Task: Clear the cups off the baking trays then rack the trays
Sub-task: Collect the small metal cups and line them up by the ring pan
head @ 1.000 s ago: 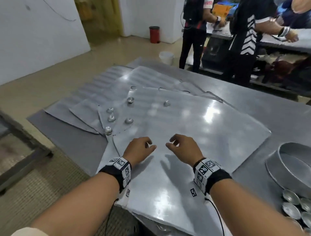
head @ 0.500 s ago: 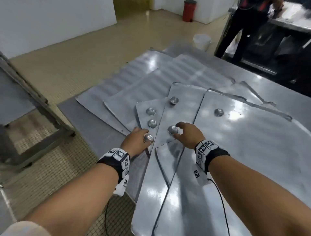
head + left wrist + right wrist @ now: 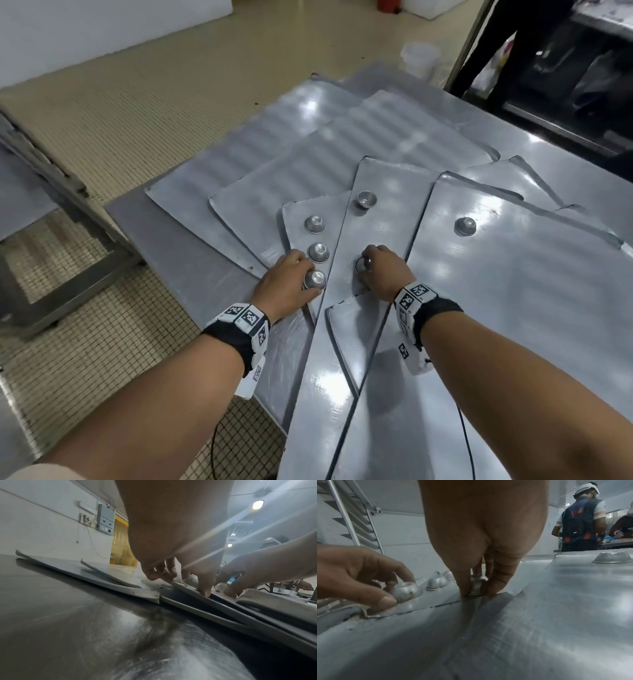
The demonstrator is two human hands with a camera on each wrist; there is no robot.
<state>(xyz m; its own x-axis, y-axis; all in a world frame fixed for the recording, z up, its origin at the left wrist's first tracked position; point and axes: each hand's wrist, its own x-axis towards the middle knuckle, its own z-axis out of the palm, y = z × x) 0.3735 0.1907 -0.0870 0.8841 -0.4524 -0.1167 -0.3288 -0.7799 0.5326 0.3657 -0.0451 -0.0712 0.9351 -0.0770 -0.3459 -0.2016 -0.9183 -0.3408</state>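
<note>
A grey metal rack point(image 3: 51, 192) is standing on the tiled floor point(image 3: 164, 89), far left of the grips. The left hand point(image 3: 284, 284) is curling its thumb and fingers around a small upturned metal cup point(image 3: 313, 279) on a baking tray point(image 3: 298, 219); two more cups point(image 3: 318, 251) are sitting just beyond this grip. The right hand point(image 3: 383, 270) is pinching another upturned cup point(image 3: 476, 585) on the neighbouring tray point(image 3: 376, 192). Right of this grip, one cup point(image 3: 465, 226) is lying on the top tray point(image 3: 513, 291). The trays are overlapping on the steel worktop point(image 3: 178, 246). People point(image 3: 580, 524) are working behind.
</note>
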